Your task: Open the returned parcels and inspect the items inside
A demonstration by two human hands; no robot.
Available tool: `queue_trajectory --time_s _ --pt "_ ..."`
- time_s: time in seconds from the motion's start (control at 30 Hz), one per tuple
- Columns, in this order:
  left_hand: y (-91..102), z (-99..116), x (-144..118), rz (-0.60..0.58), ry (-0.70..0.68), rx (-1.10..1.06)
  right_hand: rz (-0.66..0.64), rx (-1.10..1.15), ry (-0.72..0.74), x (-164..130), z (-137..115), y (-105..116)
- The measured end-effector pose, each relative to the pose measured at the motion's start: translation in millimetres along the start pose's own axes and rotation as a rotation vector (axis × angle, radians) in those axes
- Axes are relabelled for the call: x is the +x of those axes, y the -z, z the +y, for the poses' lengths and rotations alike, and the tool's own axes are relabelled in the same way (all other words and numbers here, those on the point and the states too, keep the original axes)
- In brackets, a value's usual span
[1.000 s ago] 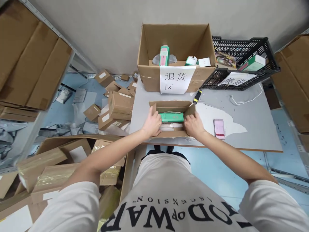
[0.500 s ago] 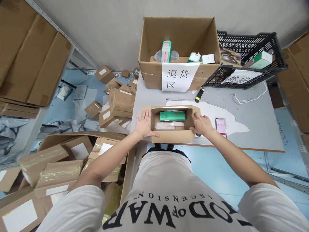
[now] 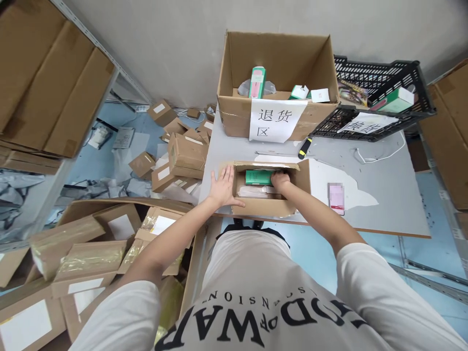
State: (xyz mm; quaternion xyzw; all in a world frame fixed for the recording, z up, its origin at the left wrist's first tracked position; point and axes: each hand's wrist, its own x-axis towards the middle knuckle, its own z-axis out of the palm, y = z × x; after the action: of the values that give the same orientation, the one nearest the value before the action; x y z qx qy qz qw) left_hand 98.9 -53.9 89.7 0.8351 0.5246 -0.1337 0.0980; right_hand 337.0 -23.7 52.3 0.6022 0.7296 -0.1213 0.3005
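An open cardboard carton (image 3: 263, 206) stands at the front edge of the grey table, its flaps folded outward. Inside lie a small green box (image 3: 258, 177) and, nearer me, a whitish wrapped item (image 3: 254, 192). My left hand (image 3: 224, 188) rests on the carton's left side, fingers spread and thumb out toward the front flap. Reaching into the carton, my right hand (image 3: 281, 181) has its fingers curled at the green box's right end; the fingertips are partly hidden.
Behind the carton stands a large labelled carton (image 3: 234, 119) with green boxes inside, beside a black plastic crate (image 3: 420, 100). A yellow-and-black utility knife (image 3: 304, 148), a phone (image 3: 336, 197) and a white cable (image 3: 383, 158) lie on the table. Parcels (image 3: 91, 258) fill the left.
My right hand has left the carton's right flap and moved left into the carton, onto the green box. My left hand stays on the left side. The view has shifted slightly.
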Motion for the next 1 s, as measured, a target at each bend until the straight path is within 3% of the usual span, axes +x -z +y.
queue_trajectory --time_s 0.13,0.3,0.53,0.73,1.0 --pt "0.6 -0.6 0.7 -0.007 0.014 -0.025 0.013 -0.032 0.001 22.6 13.3 -15.4" --pt "-0.3 1.0 3.5 0.005 0.011 -0.049 0.018 -0.049 0.103 25.4 27.5 -19.7" --pt "-1.7 1.4 10.3 0.035 -0.004 -0.055 0.197 -0.032 0.286 18.5 47.8 5.1" --pt "0.8 1.5 13.3 0.037 0.009 -0.033 0.333 0.216 0.341 1.4 55.0 27.4" --pt "3.5 2.0 15.6 0.044 0.027 -0.032 0.531 0.286 0.375 -26.9 64.8 59.3"
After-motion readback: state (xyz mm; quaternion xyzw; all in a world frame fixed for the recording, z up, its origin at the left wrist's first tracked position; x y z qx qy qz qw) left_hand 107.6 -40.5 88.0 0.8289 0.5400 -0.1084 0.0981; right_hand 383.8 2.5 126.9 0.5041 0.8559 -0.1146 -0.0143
